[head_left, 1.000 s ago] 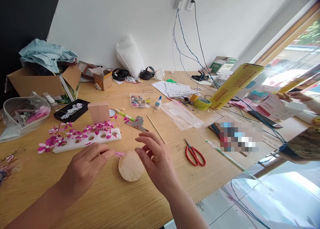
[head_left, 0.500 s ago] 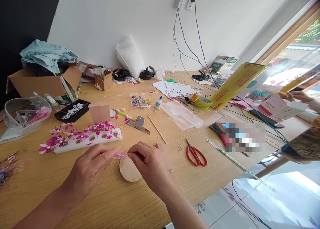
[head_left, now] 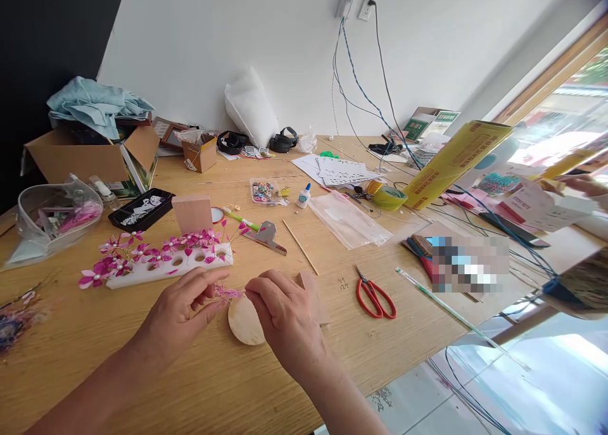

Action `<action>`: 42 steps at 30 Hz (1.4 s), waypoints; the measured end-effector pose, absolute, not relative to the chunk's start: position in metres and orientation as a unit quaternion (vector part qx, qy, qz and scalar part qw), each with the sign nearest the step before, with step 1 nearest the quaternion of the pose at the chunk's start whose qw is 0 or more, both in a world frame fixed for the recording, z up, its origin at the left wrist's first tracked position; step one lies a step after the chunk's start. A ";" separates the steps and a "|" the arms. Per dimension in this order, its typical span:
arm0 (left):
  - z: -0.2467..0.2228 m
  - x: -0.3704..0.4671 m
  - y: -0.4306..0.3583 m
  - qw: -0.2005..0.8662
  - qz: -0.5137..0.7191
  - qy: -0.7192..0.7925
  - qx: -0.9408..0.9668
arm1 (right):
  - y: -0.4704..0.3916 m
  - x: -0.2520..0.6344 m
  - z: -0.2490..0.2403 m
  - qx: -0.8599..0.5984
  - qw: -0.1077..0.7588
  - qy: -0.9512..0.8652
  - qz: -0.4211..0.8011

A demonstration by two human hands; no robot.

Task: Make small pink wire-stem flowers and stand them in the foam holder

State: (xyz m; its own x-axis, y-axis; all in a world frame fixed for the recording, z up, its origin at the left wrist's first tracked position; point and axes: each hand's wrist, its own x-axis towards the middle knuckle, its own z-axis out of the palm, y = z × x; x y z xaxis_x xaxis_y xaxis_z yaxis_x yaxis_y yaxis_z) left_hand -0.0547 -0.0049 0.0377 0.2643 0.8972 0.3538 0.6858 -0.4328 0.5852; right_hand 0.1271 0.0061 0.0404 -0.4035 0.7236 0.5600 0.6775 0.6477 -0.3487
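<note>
A small bundle of pink-purple strands (head_left: 228, 293) hangs between my hands, above a round wooden disc (head_left: 246, 321). My right hand (head_left: 285, 315) is closed in a pinch on one end of it. My left hand (head_left: 192, 302) has its thumb and forefinger apart, with the strands spread near the thumb tip. Behind my left hand, magenta flowers on wire stems (head_left: 156, 256) lean on a white holder with round holes (head_left: 156, 275). A wooden block (head_left: 312, 296) shows partly behind my right hand. Red-handled scissors (head_left: 375, 297) lie to the right.
A thin wooden stick (head_left: 301, 247), a metal clip (head_left: 268, 237), a glue bottle (head_left: 303, 196) and a clear bag (head_left: 351, 218) lie beyond my hands. An upright wooden block (head_left: 192, 214) stands behind the flowers. At far right is another person's hand (head_left: 584, 185).
My left thumb and forefinger have moved apart from their pinch, and the pink strands look more spread out. My right hand still pinches. The view has shifted slightly.
</note>
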 end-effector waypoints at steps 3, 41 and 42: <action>0.040 -0.055 -0.002 0.209 0.340 0.491 0.774 | 0.005 0.128 0.040 -0.410 0.353 -0.841 0.020; 0.039 -0.074 -0.006 0.072 0.298 0.372 0.876 | 0.030 0.115 0.044 -0.377 0.261 -0.720 0.520; 0.039 -0.073 -0.005 0.086 0.300 0.382 0.870 | 0.027 0.115 0.045 -0.383 0.284 -0.754 0.452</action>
